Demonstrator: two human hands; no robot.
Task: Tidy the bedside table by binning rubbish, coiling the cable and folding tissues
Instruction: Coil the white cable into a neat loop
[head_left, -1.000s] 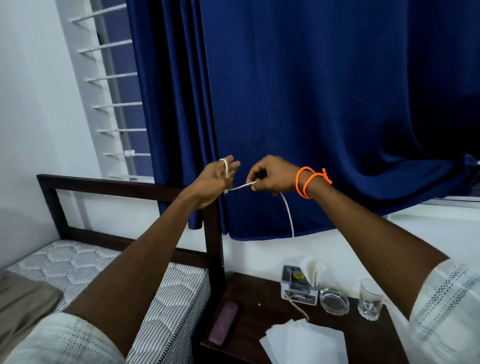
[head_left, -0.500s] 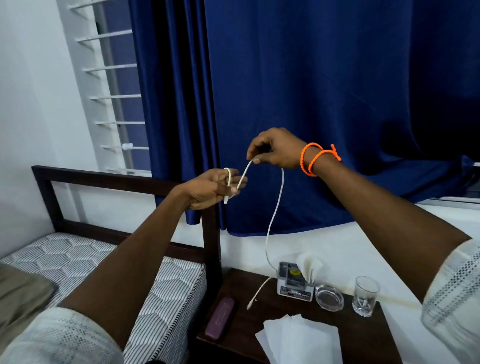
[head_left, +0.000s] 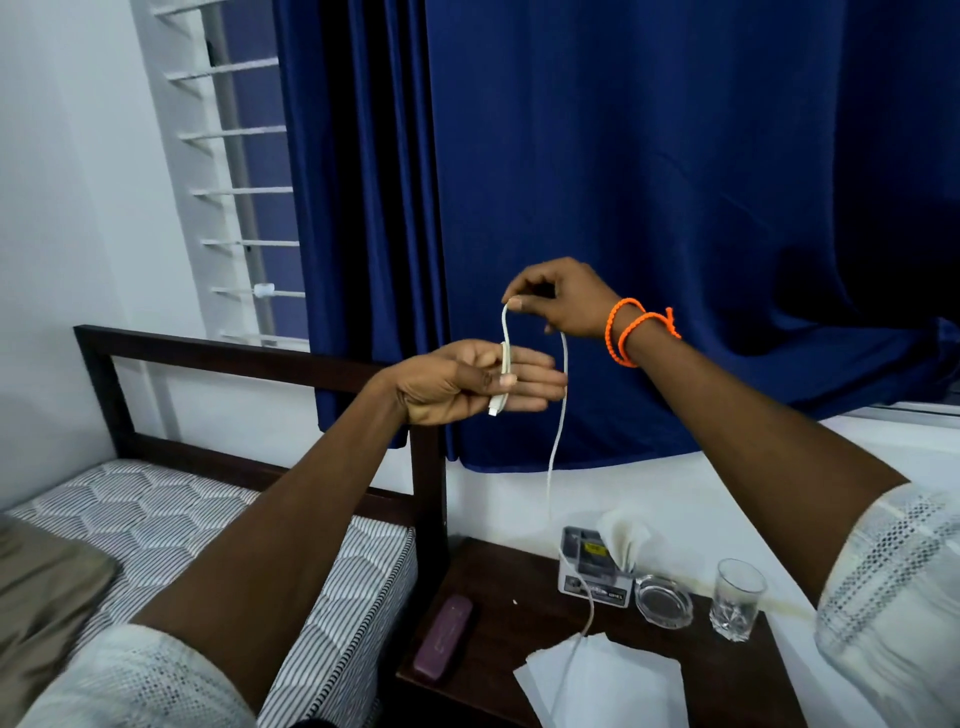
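Fingers (head_left: 511, 304) of the right hand (head_left: 563, 301) pinch the cable (head_left: 558, 431) high, looping it around the left hand (head_left: 467, 379) (thumb clamps the plug end) for coiling.

A dark wooden bedside table (head_left: 498, 587) serves as the landmark. On it, near its left edge, lies a purple case (head_left: 443, 643). Toward its back stands a small grey box (head_left: 584, 571), with a clear glass ashtray (head_left: 664, 603) just to the right of the box and a drinking glass (head_left: 736, 600) further right again. Left of the table is a bed with a patterned mattress (head_left: 171, 514) and dark headboard (head_left: 218, 353). Above the table hangs a blue curtain (head_left: 649, 156).
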